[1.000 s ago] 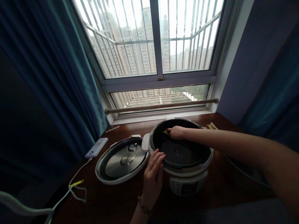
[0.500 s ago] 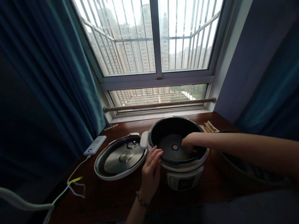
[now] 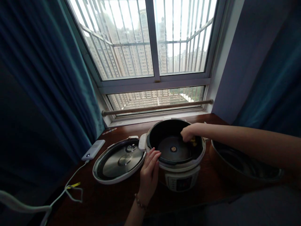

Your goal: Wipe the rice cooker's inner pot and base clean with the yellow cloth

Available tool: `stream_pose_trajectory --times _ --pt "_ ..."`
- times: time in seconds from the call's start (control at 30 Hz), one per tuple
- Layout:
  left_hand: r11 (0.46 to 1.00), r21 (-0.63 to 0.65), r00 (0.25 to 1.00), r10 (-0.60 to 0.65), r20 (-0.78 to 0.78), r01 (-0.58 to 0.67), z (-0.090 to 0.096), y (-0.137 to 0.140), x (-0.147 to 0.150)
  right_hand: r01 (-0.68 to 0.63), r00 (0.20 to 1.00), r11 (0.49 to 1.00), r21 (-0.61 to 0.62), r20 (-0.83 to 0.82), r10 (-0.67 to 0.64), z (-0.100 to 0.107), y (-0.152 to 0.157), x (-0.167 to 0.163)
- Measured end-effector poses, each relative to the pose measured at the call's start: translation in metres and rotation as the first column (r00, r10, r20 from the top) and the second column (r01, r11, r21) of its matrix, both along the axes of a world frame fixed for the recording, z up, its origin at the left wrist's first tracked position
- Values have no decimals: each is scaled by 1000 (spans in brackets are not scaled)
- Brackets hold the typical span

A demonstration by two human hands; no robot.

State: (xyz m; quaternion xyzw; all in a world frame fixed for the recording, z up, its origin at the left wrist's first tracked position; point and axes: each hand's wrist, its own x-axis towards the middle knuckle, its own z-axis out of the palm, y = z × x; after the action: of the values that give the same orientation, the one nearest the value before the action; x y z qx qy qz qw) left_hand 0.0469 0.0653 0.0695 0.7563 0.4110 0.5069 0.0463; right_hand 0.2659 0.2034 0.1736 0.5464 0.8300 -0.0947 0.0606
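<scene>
A white electric pressure cooker (image 3: pixel 181 180) stands lidless on the table, its dark inner pot (image 3: pixel 166 153) exposed, with a small round metal spot in the middle of the base. My left hand (image 3: pixel 150 171) lies with stretched fingers against the rim at the near left. My right hand (image 3: pixel 187 133) reaches into the pot from the right, fingers closed. Below it shows part of a small yellowish cloth or sponge (image 3: pixel 193 141), mostly hidden by hand and shadow. Left of the cooker, the round lid (image 3: pixel 121 160) lies with its metal inside facing up.
A large metal basin (image 3: pixel 237 158) sits to the right, under my right forearm. At the left is a white power bank (image 3: pixel 93 150) with a white cable (image 3: pixel 76 171). A window rail (image 3: pixel 157 108) and blue curtains (image 3: pixel 77 94) border the wooden table (image 3: pixel 103 201).
My right hand has moved up and back inside the pot, toward its far right wall, and more of the yellowish piece shows. The view has shifted slightly. My left hand stays at the rim.
</scene>
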Motion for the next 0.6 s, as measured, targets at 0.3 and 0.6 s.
stream_pose_trajectory --times 0.3,0.6 --pt "1000 3 1000 9 -17 -9 1 -1 1 -297 914 944 146 330 236 22 -4 15" --pt "1000 21 1000 8 -5 -8 2 0 2 14 999 999 -32 -30 -15 12 -69 -3"
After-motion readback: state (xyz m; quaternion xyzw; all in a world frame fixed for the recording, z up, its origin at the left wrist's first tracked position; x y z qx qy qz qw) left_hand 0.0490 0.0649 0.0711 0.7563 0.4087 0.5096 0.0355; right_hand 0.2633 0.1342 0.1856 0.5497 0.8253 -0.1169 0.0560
